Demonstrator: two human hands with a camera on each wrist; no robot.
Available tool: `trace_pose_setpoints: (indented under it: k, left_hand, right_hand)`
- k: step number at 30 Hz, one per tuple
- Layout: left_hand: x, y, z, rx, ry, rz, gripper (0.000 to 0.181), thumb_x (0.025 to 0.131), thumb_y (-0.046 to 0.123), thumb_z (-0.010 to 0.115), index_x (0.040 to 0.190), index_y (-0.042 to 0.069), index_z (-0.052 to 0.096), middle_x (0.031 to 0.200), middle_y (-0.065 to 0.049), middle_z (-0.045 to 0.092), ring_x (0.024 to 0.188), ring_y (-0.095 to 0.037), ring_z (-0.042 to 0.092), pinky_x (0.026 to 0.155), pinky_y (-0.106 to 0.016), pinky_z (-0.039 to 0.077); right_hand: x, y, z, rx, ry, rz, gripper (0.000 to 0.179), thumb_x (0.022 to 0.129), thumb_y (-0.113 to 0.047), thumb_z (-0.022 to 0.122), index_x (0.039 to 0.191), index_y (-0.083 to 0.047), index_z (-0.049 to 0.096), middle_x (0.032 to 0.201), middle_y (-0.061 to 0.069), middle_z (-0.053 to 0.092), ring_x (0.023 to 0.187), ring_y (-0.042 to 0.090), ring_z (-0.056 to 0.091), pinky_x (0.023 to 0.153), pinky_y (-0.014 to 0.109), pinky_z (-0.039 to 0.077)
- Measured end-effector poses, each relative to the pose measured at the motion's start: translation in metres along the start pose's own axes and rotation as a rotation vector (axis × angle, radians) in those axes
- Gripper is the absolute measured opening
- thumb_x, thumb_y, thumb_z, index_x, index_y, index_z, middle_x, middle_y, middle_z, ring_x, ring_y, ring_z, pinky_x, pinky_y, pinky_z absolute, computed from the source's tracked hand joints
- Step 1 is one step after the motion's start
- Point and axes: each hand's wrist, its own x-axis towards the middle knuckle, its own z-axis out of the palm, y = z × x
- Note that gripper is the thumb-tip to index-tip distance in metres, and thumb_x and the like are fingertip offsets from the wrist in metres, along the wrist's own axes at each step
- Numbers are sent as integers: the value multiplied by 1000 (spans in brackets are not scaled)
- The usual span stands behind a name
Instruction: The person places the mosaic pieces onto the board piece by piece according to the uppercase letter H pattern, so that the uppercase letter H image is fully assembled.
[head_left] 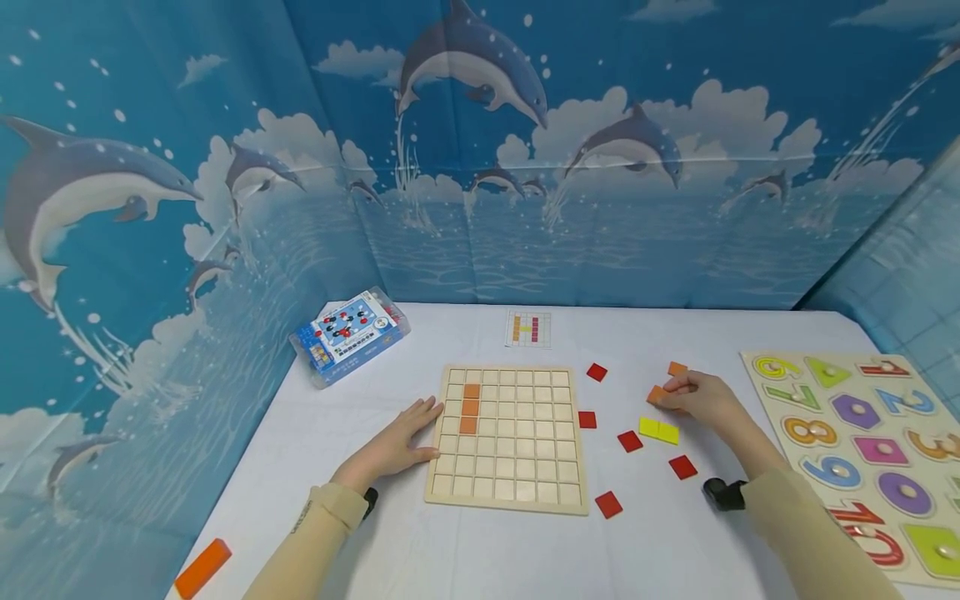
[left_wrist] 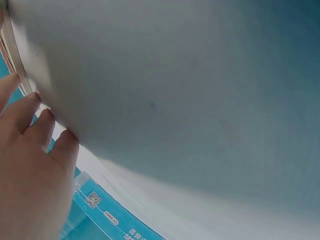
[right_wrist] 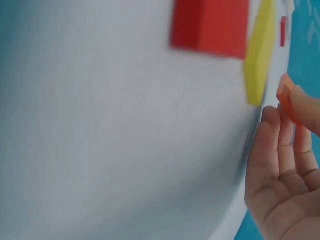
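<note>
A wooden grid board [head_left: 525, 467] lies mid-table, with several orange tiles [head_left: 470, 406] stacked down its second column. My left hand [head_left: 397, 437] rests at the board's left edge, fingers extended and touching the frame. To the right of the board, my right hand [head_left: 705, 400] pinches an orange square tile [head_left: 657, 395] between thumb and fingers; the right wrist view shows the tile [right_wrist: 286, 97] at the thumb tip. Another orange tile [head_left: 677, 368] lies just beyond that hand. Two yellow tiles [head_left: 659, 430] sit side by side nearer me, among several scattered red tiles [head_left: 630, 441].
A small pattern card [head_left: 528, 328] lies behind the board. At the back left stands a blue boxed set [head_left: 350, 336]. A number-and-shape puzzle board [head_left: 855, 433] covers the right side. An orange block [head_left: 203, 568] lies at the near left. A dolphin-print curtain [head_left: 480, 242] borders the table's back.
</note>
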Motion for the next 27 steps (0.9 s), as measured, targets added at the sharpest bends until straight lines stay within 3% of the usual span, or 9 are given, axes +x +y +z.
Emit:
trace_pose_setpoints:
  k: [5,9,18,27]
  left_hand:
    - [0,1,0,-6,2,-6,74,91,24,70,155,12,33,164,-9,21,153,-33,12,122,-55,19]
    - [0,2,-1,-13,1,-6,74,91,23,70,155,13,33,164,-9,21,153,-33,11,122,-56,18]
    - [0,1,0,-19,-4,0,74,91,23,70,155,13,33,164,-10,21,153,-34,11,122,-57,17]
    - [0,1,1,-8,-5,-16,74,91,24,70,155,14,33,165,-9,21,153,-33,11,122,-57,18]
  right_hand:
    - [-9,-10,3,77,-33,-26,43,91,-30,70,120,-1,57,96,6,62,93,22,56,69,20,49]
    - [-19,-23,18,158,-86,-70,46,90,-32,72,119,-1,56,95,3,65,85,15,64,72,18,55]
    - [-46,-63,82,268,-176,-189,31,89,-19,73,109,0,61,88,5,67,81,14,69,77,28,60]
    - [-66,-100,150,361,-270,-256,17,87,-12,74,97,-1,66,80,6,67,73,17,70,71,30,61]
